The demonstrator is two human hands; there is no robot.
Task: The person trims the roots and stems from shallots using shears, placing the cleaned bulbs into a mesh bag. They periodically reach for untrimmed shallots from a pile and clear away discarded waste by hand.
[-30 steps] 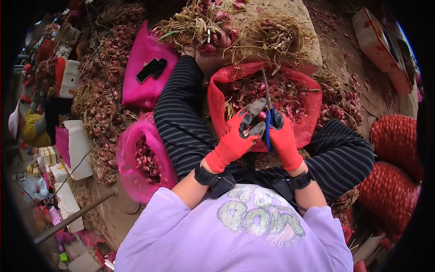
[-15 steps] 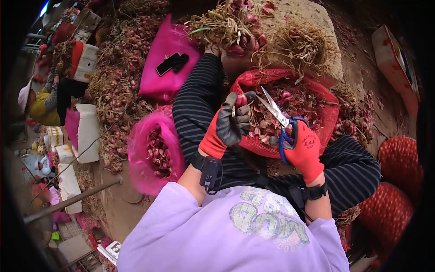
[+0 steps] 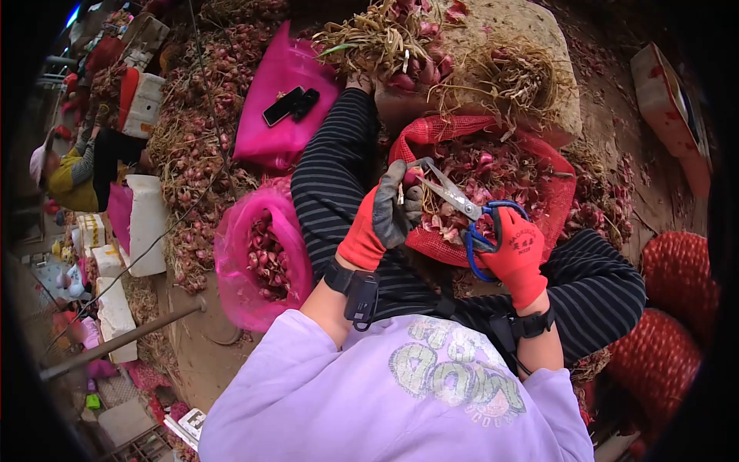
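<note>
My left hand, in a red glove with a dark grey palm, is closed around a shallot. Blue-handled scissors are in my right hand, gloved in red, with the fingers through the loops. Their blades stand apart, tips right at the shallot. Below both hands a red mesh sack gapes between my legs, with loose shallots and dry skins inside. Left of my leg is a pink mesh bag holding more shallots.
Bundles of shallots with dried stalks lie on a foam block ahead. A phone rests on pink cloth. Shallot heaps spread leftward, where another person sits. Full red sacks stand at right.
The scissors have tilted lower and moved left, their tips now at the shallot in my left hand. The blades are still apart. My left hand has barely moved.
</note>
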